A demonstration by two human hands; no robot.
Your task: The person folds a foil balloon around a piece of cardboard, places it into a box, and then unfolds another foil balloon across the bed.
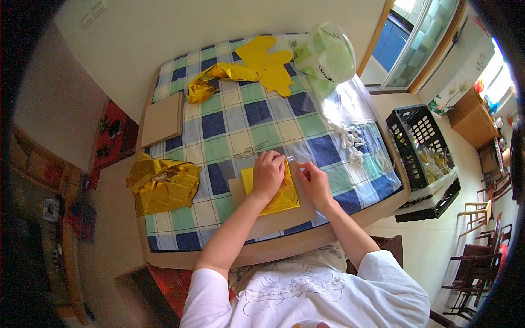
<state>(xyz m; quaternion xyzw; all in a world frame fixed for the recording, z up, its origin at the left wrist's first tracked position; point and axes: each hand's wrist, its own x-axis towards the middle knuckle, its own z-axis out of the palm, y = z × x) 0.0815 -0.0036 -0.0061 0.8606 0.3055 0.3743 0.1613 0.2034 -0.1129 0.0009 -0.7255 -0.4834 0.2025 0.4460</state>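
In front of me, a shiny gold foil sheet lies over a brown cardboard panel near the table's front edge. My left hand is on the foil, its fingers closed at the sheet's upper edge. Close to its right, my right hand is closed in a pinch over the panel; what is between those fingers is too small to make out. A small clear, glinting piece shows by the left fingertips.
A checked cloth covers the table. Crumpled gold foil and a flat board lie at left. Farther back are yellow cut-out shapes and a translucent bag. White tangled strips lie right; black crates stand beyond.
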